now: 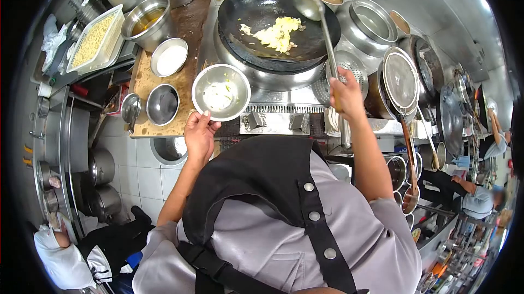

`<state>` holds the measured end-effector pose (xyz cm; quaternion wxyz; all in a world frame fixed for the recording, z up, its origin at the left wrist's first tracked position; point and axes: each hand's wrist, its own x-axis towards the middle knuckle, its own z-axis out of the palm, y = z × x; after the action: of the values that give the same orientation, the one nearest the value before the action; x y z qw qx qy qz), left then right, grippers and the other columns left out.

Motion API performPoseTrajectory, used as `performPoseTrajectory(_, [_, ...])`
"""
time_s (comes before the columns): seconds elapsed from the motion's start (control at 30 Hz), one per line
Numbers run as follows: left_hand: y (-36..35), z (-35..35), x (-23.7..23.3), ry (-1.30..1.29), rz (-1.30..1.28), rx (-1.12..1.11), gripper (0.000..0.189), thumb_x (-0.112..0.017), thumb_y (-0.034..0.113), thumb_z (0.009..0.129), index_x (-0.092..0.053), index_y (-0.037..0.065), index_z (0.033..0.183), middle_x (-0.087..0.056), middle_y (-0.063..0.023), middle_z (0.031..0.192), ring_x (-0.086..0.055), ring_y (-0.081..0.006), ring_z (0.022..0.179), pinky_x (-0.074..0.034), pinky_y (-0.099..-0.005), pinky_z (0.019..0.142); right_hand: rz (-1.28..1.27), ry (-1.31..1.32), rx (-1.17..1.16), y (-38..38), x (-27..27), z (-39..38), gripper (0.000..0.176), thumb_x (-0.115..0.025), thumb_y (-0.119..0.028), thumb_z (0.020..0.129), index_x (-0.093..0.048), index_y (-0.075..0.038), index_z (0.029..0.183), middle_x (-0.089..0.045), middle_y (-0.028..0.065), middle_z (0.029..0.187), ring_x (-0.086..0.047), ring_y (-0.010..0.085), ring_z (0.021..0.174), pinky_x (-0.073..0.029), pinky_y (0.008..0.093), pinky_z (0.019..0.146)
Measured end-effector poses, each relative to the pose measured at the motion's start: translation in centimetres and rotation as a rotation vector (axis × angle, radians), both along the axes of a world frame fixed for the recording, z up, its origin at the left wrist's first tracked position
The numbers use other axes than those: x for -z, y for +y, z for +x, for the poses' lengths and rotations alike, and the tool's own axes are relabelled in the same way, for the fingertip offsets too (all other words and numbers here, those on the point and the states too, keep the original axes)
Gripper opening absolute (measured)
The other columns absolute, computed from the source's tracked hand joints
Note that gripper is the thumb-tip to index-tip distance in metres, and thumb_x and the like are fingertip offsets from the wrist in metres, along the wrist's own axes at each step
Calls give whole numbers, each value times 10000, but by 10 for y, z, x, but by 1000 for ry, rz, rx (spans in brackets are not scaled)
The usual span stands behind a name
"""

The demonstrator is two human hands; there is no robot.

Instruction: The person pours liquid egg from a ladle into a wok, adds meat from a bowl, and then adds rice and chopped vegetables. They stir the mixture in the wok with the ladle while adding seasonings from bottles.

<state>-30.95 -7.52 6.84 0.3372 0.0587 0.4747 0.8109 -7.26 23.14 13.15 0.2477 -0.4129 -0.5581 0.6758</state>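
Left hand (200, 135): grip closed on the near rim of the bowl (221, 92), just beside the wok (245, 7). The bowl is judged light, rigid and probably slick. Right hand (345, 94): grip closed low on the ladle (326, 40) handle.

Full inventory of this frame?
wok: 1, black, top centre
egg: 1 patch, yellow, inside wok
ladle: 1, steel, bowl over wok's right rim
steel bowl: 1, silver, in front of wok
small bowls: 2, steel, wooden board at left
pot: 1, steel, amber liquid, upper left
tray: 1, white, pale yellow food, far left
strainer: 1, steel, right of wok
co-workers: 3, light clothes, bottom left and right edge
left hand: 1, holds steel bowl's rim
right hand: 1, grips ladle handle
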Motion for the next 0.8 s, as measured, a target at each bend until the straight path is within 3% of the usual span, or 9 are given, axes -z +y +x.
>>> performPoseTrajectory(0.07, [3,2,1,4,18,4,170,-596,112,999,-540,90,841,-617,-24,834,-615,-114,751,-566,-275,673,33,34,131,4,6,-20,381,-591,-88,955,-470,-153,1311,-556,38,703,-501,132,470,-381,249,403])
performPoseTrajectory(0.17, [6,6,0,-2,-2,31,166,-594,114,1000,-542,89,844,-618,-23,835,-614,-114,747,-567,-275,675,-413,304,21,8,-5,-22,286,-598,-112,967,-483,-165,1223,-549,30,710,-491,114,496,-356,254,409])
performPoseTrajectory(0.27, [7,7,-3,-15,-23,30,164,-593,109,1000,-543,88,845,-619,-21,833,-607,-112,730,-565,-274,674,-602,449,-96,-18,-25,2,338,-581,-83,973,-458,-159,1278,-559,60,743,-463,123,480,-358,256,405])
performPoseTrajectory(0.4, [-1,5,-1,-1,-3,-9,161,-593,107,999,-546,90,846,-624,-21,838,-611,-114,734,-560,-273,677,-661,442,-202,-34,-37,30,332,-571,-80,975,-466,-137,1285,-560,61,735,-453,121,453,-346,252,389])
performPoseTrajectory(0.5, [-6,3,3,-2,19,-2,152,-593,107,999,-554,91,853,-630,-23,850,-619,-116,750,-558,-276,681,-219,16,-133,-22,-40,25,375,-583,-89,960,-468,-109,1317,-549,43,708,-476,114,432,-367,241,371])
performPoseTrajectory(0.6, [-8,4,2,3,26,-15,142,-593,107,999,-561,91,862,-640,-26,870,-623,-118,761,-559,-280,685,-24,3,82,-27,-12,-1,362,-579,-87,956,-460,-114,1297,-547,41,707,-487,119,454,-382,247,388])
performPoseTrajectory(0.67, [-7,4,1,9,22,-29,137,-593,107,999,-563,91,866,-646,-29,881,-624,-118,765,-559,-282,686,-44,10,132,-29,-8,-7,340,-578,-100,959,-454,-140,1273,-544,39,709,-494,121,475,-389,261,404])
performPoseTrajectory(0.77, [-6,5,2,-16,10,-14,137,-597,111,998,-564,91,866,-655,-35,896,-626,-118,770,-559,-280,687,-523,338,-33,-28,-27,3,279,-571,-107,974,-479,-159,1231,-557,52,732,-489,124,490,-368,268,410])
performPoseTrajectory(0.8, [-5,4,2,-14,-1,-13,138,-597,112,998,-563,90,866,-651,-33,886,-625,-119,766,-560,-280,687,-522,338,-31,-29,-28,6,279,-571,-107,974,-479,-159,1231,-557,52,732,-489,124,490,-368,268,410])
